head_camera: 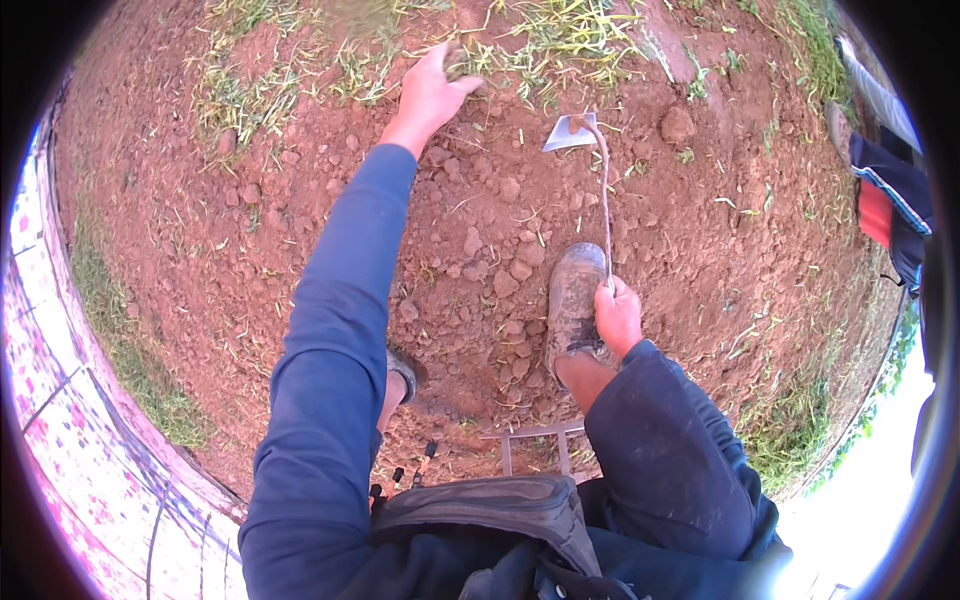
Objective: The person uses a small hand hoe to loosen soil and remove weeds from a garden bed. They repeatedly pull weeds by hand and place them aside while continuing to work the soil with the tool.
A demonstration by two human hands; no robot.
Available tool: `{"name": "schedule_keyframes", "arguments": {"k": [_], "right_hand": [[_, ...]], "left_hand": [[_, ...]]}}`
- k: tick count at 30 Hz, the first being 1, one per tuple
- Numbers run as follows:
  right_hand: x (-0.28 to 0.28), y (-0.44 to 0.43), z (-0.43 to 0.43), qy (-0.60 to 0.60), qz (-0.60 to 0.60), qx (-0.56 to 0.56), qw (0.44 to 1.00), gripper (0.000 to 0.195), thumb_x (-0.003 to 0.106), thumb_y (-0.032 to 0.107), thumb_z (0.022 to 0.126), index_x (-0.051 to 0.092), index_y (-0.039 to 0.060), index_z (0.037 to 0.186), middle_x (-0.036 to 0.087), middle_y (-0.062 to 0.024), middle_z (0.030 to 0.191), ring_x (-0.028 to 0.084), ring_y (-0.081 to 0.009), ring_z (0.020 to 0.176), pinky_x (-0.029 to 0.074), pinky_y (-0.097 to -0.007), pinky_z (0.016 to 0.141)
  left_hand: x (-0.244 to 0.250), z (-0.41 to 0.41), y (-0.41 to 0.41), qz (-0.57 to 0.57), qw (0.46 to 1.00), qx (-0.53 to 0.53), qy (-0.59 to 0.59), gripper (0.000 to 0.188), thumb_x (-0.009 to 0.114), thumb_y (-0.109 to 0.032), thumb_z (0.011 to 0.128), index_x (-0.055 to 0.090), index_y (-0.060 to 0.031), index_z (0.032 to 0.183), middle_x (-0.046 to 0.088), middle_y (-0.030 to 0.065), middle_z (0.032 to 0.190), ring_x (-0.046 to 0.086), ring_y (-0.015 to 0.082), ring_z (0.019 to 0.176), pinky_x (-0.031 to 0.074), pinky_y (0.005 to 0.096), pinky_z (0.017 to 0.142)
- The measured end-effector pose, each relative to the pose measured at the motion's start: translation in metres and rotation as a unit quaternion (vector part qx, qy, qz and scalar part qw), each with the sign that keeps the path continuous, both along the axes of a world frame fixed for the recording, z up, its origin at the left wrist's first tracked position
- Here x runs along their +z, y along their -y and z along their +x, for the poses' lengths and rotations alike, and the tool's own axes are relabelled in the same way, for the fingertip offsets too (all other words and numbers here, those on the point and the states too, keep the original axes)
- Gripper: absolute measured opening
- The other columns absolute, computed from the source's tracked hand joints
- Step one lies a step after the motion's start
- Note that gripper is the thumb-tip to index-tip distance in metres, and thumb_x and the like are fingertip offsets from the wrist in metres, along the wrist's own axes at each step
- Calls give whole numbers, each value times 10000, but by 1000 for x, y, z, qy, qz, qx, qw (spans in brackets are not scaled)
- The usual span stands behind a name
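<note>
In my right hand [619, 313] I grip the thin, crooked wooden handle of a small hoe [605, 195]. Its flat metal blade [564, 135] rests at the soil ahead of my right shoe [574, 300]. My left hand [433, 97] reaches far forward, low over the ground, with a small clump of earth and weeds [454, 61] between thumb and fingers; the grip is slightly blurred. Pulled-looking weeds [570, 37] lie strewn just beyond that hand. Broken reddish clods [506, 281] cover the soil between my feet.
Another person's leg and dark clothing [892, 195] appear at the right edge. A metal frame [536, 431] stands behind my feet, and a waist bag [480, 502] sits on my lap. More weeds [251, 97] lie front left; a patterned sheet [60, 420] borders the left side.
</note>
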State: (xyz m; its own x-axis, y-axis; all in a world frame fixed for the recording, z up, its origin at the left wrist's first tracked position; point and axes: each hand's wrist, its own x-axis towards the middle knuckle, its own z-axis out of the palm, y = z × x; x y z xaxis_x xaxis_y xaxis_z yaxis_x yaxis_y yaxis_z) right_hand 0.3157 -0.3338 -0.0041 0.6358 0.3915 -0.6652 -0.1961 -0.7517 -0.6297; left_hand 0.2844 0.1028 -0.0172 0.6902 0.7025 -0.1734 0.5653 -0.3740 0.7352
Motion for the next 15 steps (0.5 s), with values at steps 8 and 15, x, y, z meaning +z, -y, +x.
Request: {"name": "schedule_keyframes", "arguments": {"k": [8, 15], "right_hand": [[10, -7, 1, -31, 8, -14, 999, 149, 556, 130, 939, 629, 22, 865, 535, 18, 681, 482, -65, 667, 448, -297, 599], [10, -11, 2, 15, 11, 19, 1000, 186, 541, 148, 953, 582, 58, 796, 516, 31, 658, 465, -61, 620, 414, -287, 556]], "left_hand": [[-35, 23, -2, 216, 973, -69, -35, 280, 698, -295, 911, 651, -58, 1051, 649, 214, 1135, 655, 396, 989, 532, 480, 859], [-45, 2, 5, 137, 989, 41, 35, 288, 691, -273, 922, 693, 1, 1011, 708, 199, 938, 688, 342, 871, 538, 440, 789]]}}
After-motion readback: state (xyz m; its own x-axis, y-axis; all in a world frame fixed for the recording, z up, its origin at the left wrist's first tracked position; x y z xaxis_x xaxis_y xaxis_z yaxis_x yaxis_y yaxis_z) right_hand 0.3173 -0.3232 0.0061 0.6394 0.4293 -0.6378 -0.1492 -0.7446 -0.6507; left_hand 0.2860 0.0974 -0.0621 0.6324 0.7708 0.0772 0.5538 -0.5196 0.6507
